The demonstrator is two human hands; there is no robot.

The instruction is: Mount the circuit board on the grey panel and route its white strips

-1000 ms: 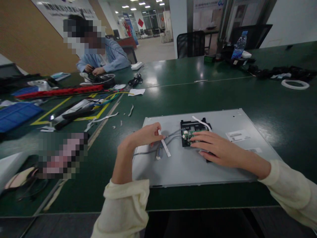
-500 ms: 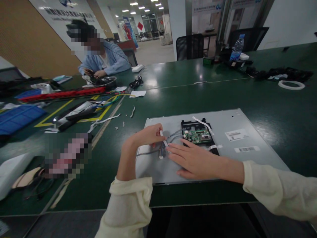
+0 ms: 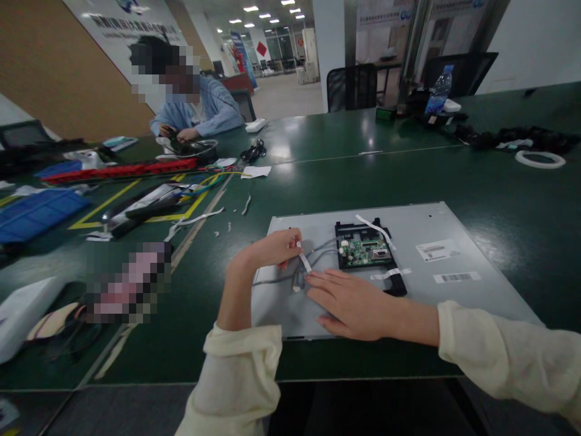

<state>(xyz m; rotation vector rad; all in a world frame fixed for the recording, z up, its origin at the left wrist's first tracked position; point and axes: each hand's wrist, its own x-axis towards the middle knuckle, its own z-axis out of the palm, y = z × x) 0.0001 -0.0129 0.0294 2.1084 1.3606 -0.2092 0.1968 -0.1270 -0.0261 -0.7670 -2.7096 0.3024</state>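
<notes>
Left hand [image 3: 272,249] pinches the white tape strip [image 3: 304,262]; right hand [image 3: 351,301] lies flat, fingers released, on the panel [image 3: 422,290]. Press tape firmly over the cables [image 3: 313,254].

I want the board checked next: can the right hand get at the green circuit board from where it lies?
Probably yes: the right hand lies flat on the grey panel beside the green circuit board, with nothing between them.

White tape strip [image 3: 304,262] crossing grey cables [image 3: 318,249].
</notes>
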